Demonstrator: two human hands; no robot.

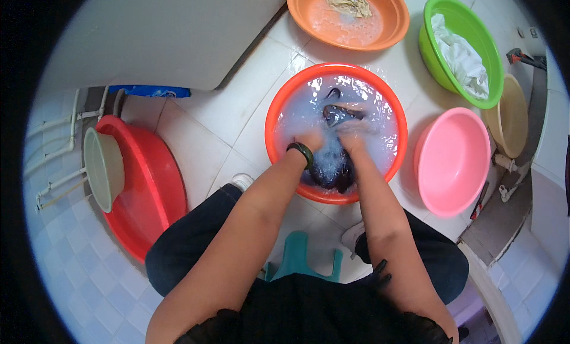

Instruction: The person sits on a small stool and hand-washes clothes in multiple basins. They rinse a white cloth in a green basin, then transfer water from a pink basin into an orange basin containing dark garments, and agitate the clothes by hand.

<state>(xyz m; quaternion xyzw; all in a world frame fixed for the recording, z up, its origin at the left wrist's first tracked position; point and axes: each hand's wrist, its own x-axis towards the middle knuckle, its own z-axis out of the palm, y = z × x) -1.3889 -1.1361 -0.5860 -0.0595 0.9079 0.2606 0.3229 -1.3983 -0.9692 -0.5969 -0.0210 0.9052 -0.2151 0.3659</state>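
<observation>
A round orange-red plastic basin (337, 67) full of cloudy, soapy water stands on the floor between my feet. Dark wet cloth (331, 168) lies in it, partly under water, bulging up near the basin's near side. Another dark fold (340, 115) breaks the surface farther in. My left hand (311, 139), with a dark green bangle at the wrist, dips into the water left of the cloth. On the other side my right hand (354, 139) is sunk in beside the dark cloth. Murky water hides the fingers of both hands, so their grip does not show.
Beyond stands an orange basin (307, 30) with a beige cloth (349, 4) in suds. At right are a green basin (425, 61) holding white cloth (461, 54), a pink basin (454, 163) and a beige basin (512, 116). Red (151, 183) and pale (104, 170) tubs lean at left.
</observation>
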